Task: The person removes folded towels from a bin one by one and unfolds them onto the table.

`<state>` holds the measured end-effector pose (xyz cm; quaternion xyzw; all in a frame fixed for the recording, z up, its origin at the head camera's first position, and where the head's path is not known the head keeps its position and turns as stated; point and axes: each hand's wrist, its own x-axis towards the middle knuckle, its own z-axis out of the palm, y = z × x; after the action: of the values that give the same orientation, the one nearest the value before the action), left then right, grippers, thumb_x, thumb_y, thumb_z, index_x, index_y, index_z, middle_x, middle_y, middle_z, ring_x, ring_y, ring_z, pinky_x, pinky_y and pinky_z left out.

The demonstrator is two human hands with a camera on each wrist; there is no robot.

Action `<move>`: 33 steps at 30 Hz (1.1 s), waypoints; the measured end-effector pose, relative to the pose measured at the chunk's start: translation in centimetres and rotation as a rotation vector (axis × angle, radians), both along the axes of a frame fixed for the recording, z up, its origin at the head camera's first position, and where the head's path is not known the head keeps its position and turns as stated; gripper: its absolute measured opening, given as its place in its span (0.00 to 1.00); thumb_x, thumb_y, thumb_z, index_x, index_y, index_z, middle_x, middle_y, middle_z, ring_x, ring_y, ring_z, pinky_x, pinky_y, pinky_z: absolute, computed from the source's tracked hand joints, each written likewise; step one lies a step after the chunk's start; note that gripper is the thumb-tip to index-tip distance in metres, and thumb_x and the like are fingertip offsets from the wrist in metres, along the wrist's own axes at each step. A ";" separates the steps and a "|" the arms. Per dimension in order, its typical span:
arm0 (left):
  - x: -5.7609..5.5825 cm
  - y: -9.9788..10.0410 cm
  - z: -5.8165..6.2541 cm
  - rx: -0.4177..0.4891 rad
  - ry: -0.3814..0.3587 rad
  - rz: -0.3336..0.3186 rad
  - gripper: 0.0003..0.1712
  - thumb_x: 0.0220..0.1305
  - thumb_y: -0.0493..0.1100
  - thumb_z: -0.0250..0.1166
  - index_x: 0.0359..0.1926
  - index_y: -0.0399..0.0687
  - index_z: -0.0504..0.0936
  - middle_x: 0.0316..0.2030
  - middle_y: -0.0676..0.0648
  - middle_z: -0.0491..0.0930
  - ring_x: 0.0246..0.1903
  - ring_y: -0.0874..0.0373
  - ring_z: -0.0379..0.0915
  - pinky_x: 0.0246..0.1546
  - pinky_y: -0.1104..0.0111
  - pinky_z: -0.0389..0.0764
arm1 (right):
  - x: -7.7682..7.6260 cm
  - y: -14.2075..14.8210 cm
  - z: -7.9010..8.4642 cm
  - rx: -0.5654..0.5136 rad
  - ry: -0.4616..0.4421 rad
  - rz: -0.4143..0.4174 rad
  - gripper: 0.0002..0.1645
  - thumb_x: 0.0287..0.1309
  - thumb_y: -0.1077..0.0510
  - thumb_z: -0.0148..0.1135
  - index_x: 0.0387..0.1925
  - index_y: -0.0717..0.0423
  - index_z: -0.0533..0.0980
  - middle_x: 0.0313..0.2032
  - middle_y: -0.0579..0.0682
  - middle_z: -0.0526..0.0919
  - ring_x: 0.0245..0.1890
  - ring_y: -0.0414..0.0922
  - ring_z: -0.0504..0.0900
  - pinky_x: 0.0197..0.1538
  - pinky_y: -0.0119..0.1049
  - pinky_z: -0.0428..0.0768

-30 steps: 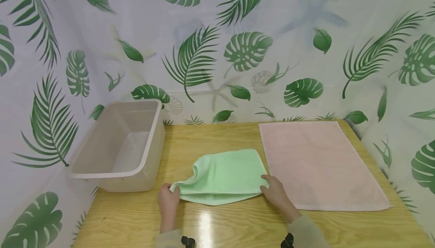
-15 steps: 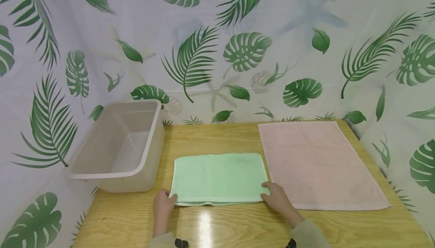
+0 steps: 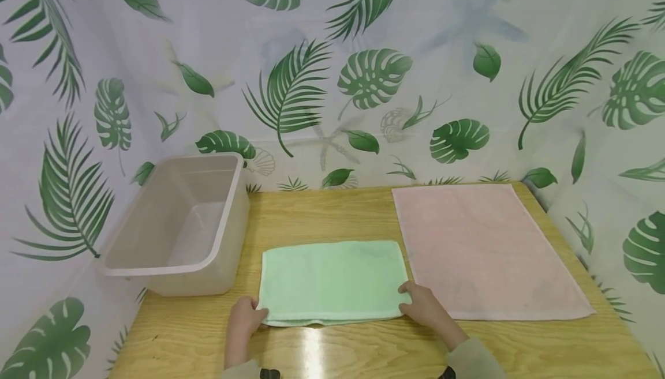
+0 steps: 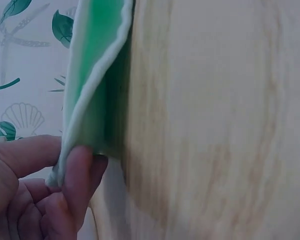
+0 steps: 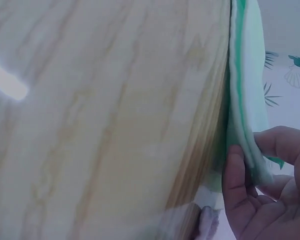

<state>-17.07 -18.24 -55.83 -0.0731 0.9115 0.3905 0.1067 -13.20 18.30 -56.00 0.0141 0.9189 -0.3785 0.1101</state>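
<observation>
A light green towel, folded into a flat rectangle, lies on the wooden table in the head view. My left hand pinches its near left corner between thumb and fingers. At the near right corner, my right hand pinches the layers the same way. In the left wrist view the towel's white hem stands a little apart from the layer below, close to the thumb. The right wrist view shows stacked edges held between thumb and fingers.
A beige plastic basin stands at the table's left side, with nothing seen inside. Flat on the right lies a pink towel, close to the green one. A leaf-print curtain hangs behind the wooden table.
The green towel's left part, bunched and raised a second ago, now lies flat. My left hand has moved left and toward me; the towel has slid slightly toward me, with both hands on it.
</observation>
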 end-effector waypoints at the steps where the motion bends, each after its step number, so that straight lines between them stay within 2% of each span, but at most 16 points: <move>1: 0.1 -0.1 0.1 -0.021 -0.006 -0.005 0.10 0.47 0.34 0.59 0.18 0.40 0.66 0.17 0.45 0.71 0.16 0.55 0.74 0.18 0.68 0.66 | 0.0 0.0 0.0 0.006 -0.004 0.003 0.18 0.45 0.67 0.57 0.42 0.68 0.71 0.44 0.63 0.75 0.38 0.51 0.72 0.36 0.43 0.71; 3: 0.2 -0.2 0.3 -0.068 -0.001 -0.021 0.10 0.49 0.36 0.59 0.18 0.40 0.67 0.17 0.47 0.70 0.17 0.55 0.71 0.18 0.67 0.64 | 0.0 0.0 0.2 0.018 -0.002 0.013 0.16 0.46 0.66 0.57 0.41 0.67 0.72 0.42 0.60 0.76 0.38 0.51 0.72 0.36 0.44 0.72; 6: 0.0 -0.2 0.7 -0.130 0.014 -0.036 0.11 0.53 0.40 0.58 0.19 0.42 0.68 0.16 0.49 0.66 0.18 0.57 0.62 0.18 0.67 0.62 | -0.2 0.0 0.6 0.023 0.019 0.012 0.11 0.49 0.66 0.55 0.36 0.66 0.74 0.30 0.53 0.77 0.29 0.48 0.72 0.31 0.41 0.71; 10: -0.5 0.2 1.9 -0.088 0.058 -0.041 0.13 0.56 0.41 0.55 0.19 0.44 0.64 0.15 0.51 0.60 0.16 0.58 0.57 0.16 0.69 0.58 | -0.6 -0.1 1.7 -0.032 0.057 0.000 0.05 0.51 0.67 0.52 0.31 0.64 0.74 0.17 0.48 0.65 0.17 0.41 0.60 0.21 0.33 0.63; 12: -0.9 0.5 2.6 -0.029 0.082 -0.042 0.13 0.58 0.40 0.53 0.19 0.44 0.63 0.14 0.50 0.60 0.16 0.59 0.56 0.16 0.69 0.58 | -1.0 0.0 2.4 -0.076 0.068 -0.007 0.06 0.53 0.67 0.51 0.30 0.64 0.74 0.15 0.47 0.63 0.15 0.40 0.59 0.20 0.32 0.62; 14: -1.4 0.8 3.3 0.049 0.091 -0.037 0.12 0.59 0.39 0.51 0.20 0.42 0.64 0.15 0.49 0.62 0.16 0.60 0.60 0.16 0.70 0.61 | -1.5 0.1 3.1 -0.117 0.071 -0.018 0.06 0.54 0.66 0.50 0.30 0.65 0.74 0.15 0.48 0.65 0.15 0.40 0.61 0.20 0.31 0.63; 17: -2.6 1.3 3.8 0.207 0.082 -0.012 0.10 0.61 0.37 0.49 0.24 0.37 0.66 0.19 0.46 0.69 0.17 0.60 0.69 0.18 0.68 0.70 | -2.7 0.4 3.7 -0.173 0.068 -0.059 0.08 0.55 0.65 0.50 0.31 0.67 0.74 0.16 0.49 0.68 0.16 0.41 0.66 0.20 0.32 0.66; 19: -3.5 1.5 3.9 0.316 0.065 0.015 0.09 0.61 0.36 0.47 0.27 0.34 0.66 0.21 0.43 0.72 0.17 0.59 0.73 0.20 0.67 0.74 | -3.6 0.6 3.9 -0.207 0.062 -0.097 0.09 0.56 0.64 0.49 0.32 0.68 0.73 0.18 0.50 0.70 0.17 0.44 0.69 0.21 0.32 0.68; 22: -5.0 1.8 3.9 0.456 0.037 0.095 0.09 0.61 0.36 0.45 0.31 0.30 0.66 0.20 0.42 0.75 0.15 0.60 0.74 0.19 0.68 0.76 | -5.1 0.9 4.1 -0.274 0.058 -0.161 0.11 0.57 0.63 0.49 0.33 0.69 0.72 0.21 0.50 0.72 0.21 0.46 0.71 0.24 0.32 0.70; 25: -6.4 1.8 4.0 0.550 0.011 0.167 0.13 0.61 0.36 0.43 0.38 0.27 0.67 0.17 0.45 0.75 0.14 0.63 0.73 0.17 0.73 0.74 | -6.6 1.0 4.3 -0.346 0.058 -0.218 0.13 0.58 0.61 0.49 0.34 0.71 0.72 0.25 0.52 0.74 0.25 0.48 0.73 0.28 0.36 0.74; 29: -7.6 1.8 4.2 0.652 -0.030 0.218 0.19 0.64 0.38 0.43 0.46 0.23 0.65 0.18 0.48 0.75 0.15 0.65 0.72 0.18 0.76 0.74 | -8.3 0.9 4.5 -0.410 0.047 -0.275 0.14 0.60 0.60 0.48 0.36 0.71 0.71 0.28 0.54 0.75 0.28 0.47 0.75 0.35 0.39 0.77; 33: -9.0 2.0 4.4 0.762 -0.070 0.281 0.20 0.66 0.40 0.42 0.50 0.25 0.63 0.19 0.48 0.74 0.16 0.65 0.72 0.20 0.78 0.74 | -9.7 0.8 4.8 -0.490 0.019 -0.321 0.17 0.61 0.59 0.48 0.40 0.72 0.70 0.32 0.54 0.74 0.28 0.40 0.74 0.37 0.33 0.77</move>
<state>-26.06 -16.19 -51.39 -0.1654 0.6785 0.7083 0.1029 -22.87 19.10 -51.18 0.1287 0.7872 -0.6017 0.0405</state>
